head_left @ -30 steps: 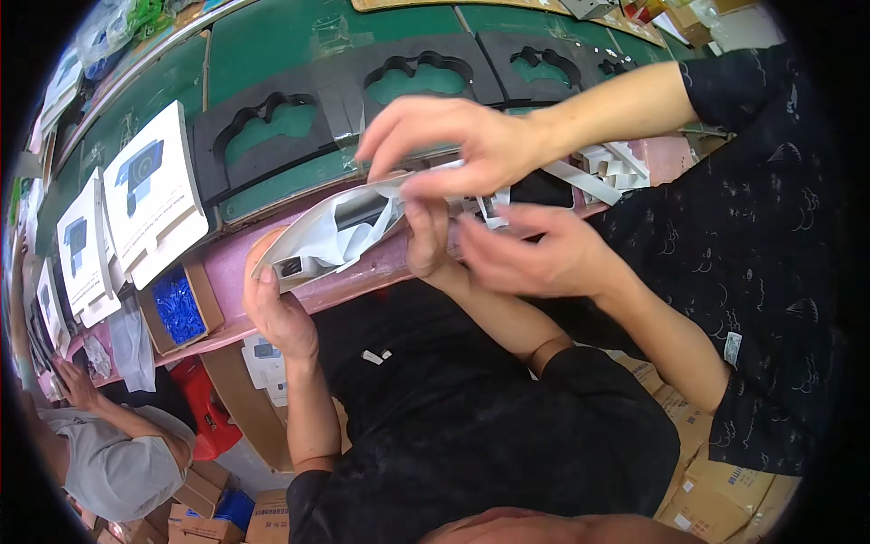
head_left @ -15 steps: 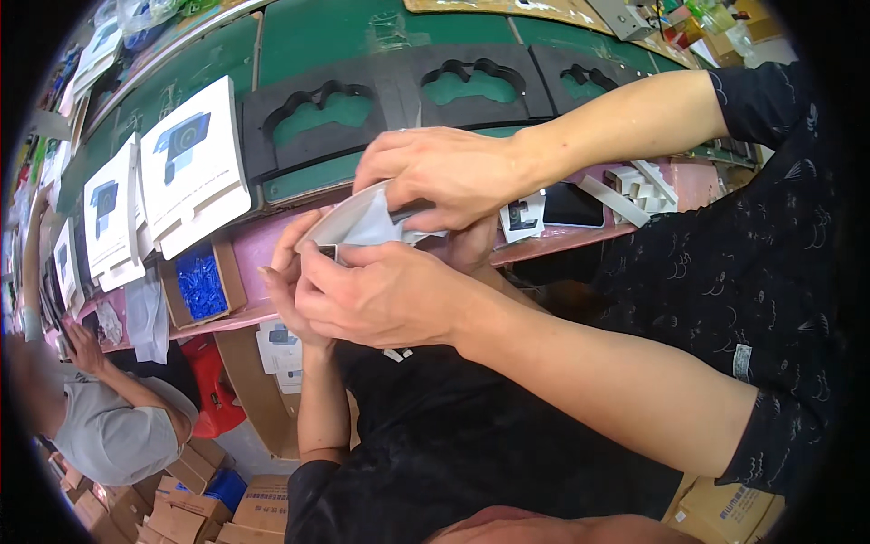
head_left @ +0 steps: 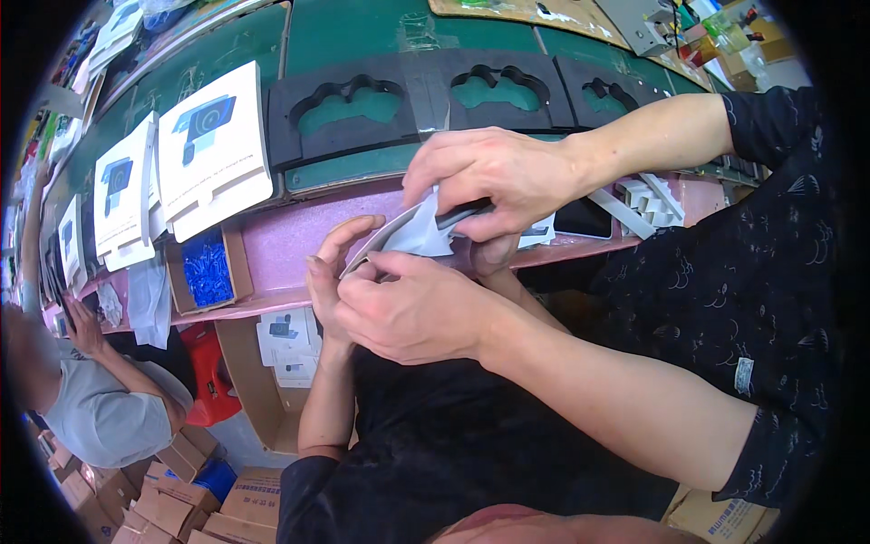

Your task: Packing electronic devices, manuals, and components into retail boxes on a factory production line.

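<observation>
Over the bench's near edge, an open white carton (head_left: 362, 255) is tilted, with a white thin bag (head_left: 421, 238) in its mouth. My left hand (head_left: 328, 272) cups the carton from the left and below, thumb sticking out beside it. A co-worker reaches in from the right: one hand (head_left: 408, 313) pinches the near edge, and the other (head_left: 494, 177) has its fingers at the bag and at a dark piece (head_left: 458, 216) too covered to name. Behind that hand, my right hand (head_left: 496, 254) shows only in part; its fingers are hidden.
Black foam trays (head_left: 353, 136) with shaped cutouts line the green bench. Printed white boxes (head_left: 217, 150) lean at left, near a carton of small blue parts (head_left: 208, 272). White card pieces (head_left: 648, 204) lie at right. Another person (head_left: 109, 408) works at far left.
The view has shifted a little. The carton and the hands around it have moved slightly right over the bench. More of the dark piece shows by the co-worker's upper fingers.
</observation>
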Demonstrator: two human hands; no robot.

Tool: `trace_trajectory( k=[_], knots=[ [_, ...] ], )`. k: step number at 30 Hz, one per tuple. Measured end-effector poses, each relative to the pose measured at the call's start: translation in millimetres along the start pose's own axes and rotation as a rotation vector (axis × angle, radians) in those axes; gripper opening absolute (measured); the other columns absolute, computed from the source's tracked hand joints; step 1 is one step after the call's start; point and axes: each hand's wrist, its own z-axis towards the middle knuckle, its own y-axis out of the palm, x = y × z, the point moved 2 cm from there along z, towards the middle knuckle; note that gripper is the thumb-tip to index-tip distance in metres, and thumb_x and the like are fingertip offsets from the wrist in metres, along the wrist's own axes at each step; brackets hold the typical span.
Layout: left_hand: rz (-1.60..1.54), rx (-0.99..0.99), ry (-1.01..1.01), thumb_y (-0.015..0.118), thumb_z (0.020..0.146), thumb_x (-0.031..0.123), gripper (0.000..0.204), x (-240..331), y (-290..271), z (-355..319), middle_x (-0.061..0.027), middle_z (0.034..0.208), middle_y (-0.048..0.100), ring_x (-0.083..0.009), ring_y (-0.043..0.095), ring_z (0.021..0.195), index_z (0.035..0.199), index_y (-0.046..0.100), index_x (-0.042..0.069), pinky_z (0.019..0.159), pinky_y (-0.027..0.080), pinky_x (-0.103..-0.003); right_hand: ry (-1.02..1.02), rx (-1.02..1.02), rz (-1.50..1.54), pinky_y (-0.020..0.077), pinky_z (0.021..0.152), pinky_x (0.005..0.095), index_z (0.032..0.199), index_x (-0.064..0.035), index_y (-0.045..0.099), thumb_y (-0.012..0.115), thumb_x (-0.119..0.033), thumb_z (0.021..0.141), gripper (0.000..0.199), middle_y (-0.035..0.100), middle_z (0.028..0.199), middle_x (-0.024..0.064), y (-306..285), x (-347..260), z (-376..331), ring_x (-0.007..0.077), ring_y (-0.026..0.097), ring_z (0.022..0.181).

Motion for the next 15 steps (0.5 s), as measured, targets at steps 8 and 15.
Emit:
trace_trajectory(
  k=[8, 15],
  knots=[
    [-0.042, 0.005, 0.038, 0.021, 0.110, 0.071, 0.094, -8, -6, -7, -0.0217, 0.129, 0.070, -0.0326, 0.065, 0.124, 0.129, 0.068, -0.008, 0.110, 0.047, -0.044, -0.144, -0.240, -0.092, 0.0602, 0.078, 0.0393, 0.087, -0.0094, 0.075, 0.065, -0.028, 0.088, 0.021, 0.062, 0.089, 0.0042, -7, 4, 8, 0.0269, 0.067, 0.090],
    [0.122, -0.052, 0.099, 0.021, 0.110, 0.070, 0.093, 2, -4, -5, -0.0223, 0.128, 0.071, -0.0334, 0.065, 0.125, 0.128, 0.069, -0.008, 0.112, 0.046, -0.045, -0.171, -0.057, -0.111, 0.0607, 0.091, 0.0402, 0.100, -0.0062, 0.071, 0.071, -0.027, 0.088, 0.024, 0.064, 0.101, 0.0064, -20, 10, 4, 0.0264, 0.068, 0.100]
  ],
)
